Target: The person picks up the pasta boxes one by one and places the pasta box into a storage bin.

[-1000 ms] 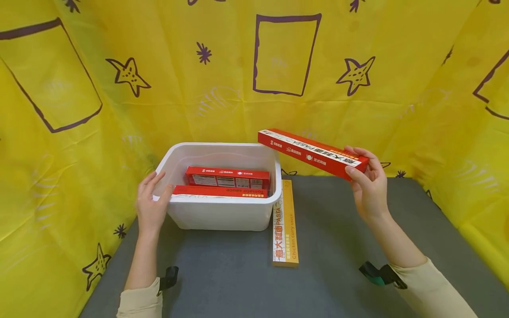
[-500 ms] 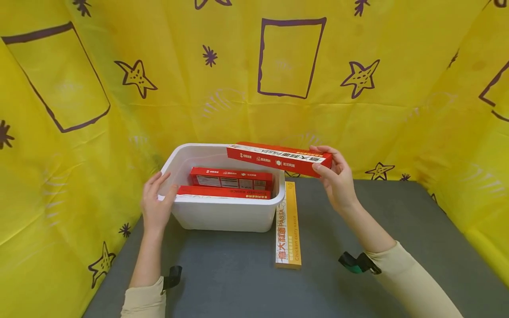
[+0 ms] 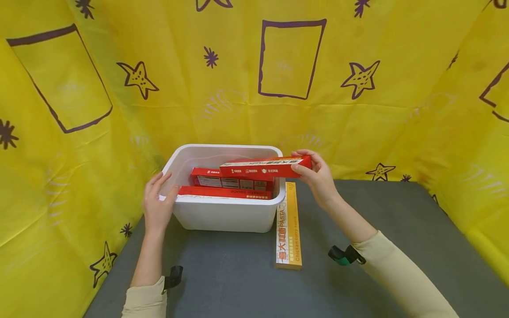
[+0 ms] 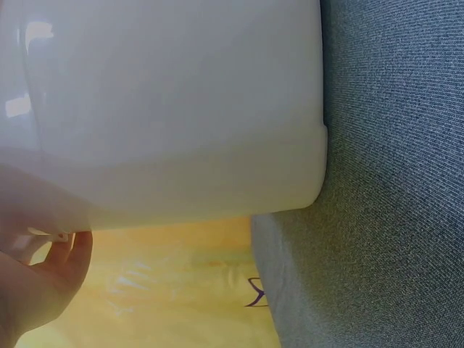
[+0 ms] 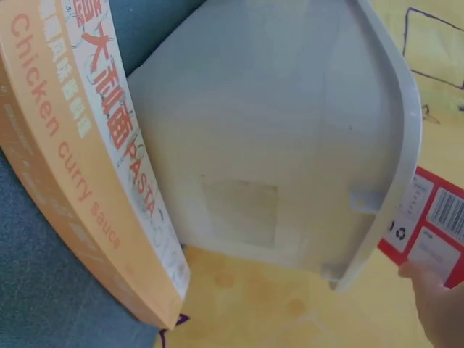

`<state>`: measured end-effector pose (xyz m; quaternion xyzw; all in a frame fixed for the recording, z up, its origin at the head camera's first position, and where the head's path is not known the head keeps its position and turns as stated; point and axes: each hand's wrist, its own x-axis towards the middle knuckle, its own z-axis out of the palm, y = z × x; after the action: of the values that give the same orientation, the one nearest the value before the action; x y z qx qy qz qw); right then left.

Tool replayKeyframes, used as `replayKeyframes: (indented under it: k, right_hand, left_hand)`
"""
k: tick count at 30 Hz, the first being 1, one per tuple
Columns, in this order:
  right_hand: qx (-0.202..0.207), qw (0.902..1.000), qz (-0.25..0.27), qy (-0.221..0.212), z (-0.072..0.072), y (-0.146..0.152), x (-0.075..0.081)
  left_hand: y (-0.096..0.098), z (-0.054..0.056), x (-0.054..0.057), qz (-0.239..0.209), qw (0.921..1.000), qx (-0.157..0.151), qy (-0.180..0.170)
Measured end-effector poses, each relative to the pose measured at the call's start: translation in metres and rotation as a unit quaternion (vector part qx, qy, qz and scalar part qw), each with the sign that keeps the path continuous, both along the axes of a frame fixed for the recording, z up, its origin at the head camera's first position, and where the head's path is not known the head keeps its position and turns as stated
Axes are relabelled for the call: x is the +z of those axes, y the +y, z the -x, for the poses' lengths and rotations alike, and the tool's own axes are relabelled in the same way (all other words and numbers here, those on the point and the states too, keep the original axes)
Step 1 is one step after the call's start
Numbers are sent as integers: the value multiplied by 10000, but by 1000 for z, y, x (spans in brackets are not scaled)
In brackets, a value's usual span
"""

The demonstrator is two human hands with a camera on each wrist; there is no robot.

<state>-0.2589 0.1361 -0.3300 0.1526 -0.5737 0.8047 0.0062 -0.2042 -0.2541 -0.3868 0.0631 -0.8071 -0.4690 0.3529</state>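
My right hand pinches one end of a red pasta box, thumb on the near side and fingers behind. The box lies nearly level, its far end over the inside of a white plastic bin and its held end past the right rim. Inside the bin are two more red boxes: one at the middle, partly covered by the held box, and a tomato sauce one along the front wall. My left hand grips the bin's left rim; its curled fingers show in the left wrist view.
A yellow chicken curry sauce pasta box lies on the grey cloth-covered table, close along the bin's right side. Behind and at both sides hangs a yellow curtain with drawn stars; the bin stands near it.
My right hand has carried the red pasta box left and down, from the right of the bin to over its opening, and the box has levelled out. The left hand keeps its hold.
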Motion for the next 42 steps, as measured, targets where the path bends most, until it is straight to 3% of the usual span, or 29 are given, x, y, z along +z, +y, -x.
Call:
replayKeyframes:
  k: [13,23,32,42]
  right_hand:
    - [-369,9946,-879,-401,2,-4,6]
    - [-220,9888,-1436,-351,-3,1,7]
    - [-45,9822,-1828,-429,-10,7,16]
    - [31,9757,-2192,9,-14,-1,9]
  left_hand:
    - [0,1,-1,-30,10000,-12,26]
    - [0,1,-1,-24,10000,-14,78]
    - [-1,1,-2,-28,9999,-13,108]
    - [0,-1,0,-85,10000,-7,22]
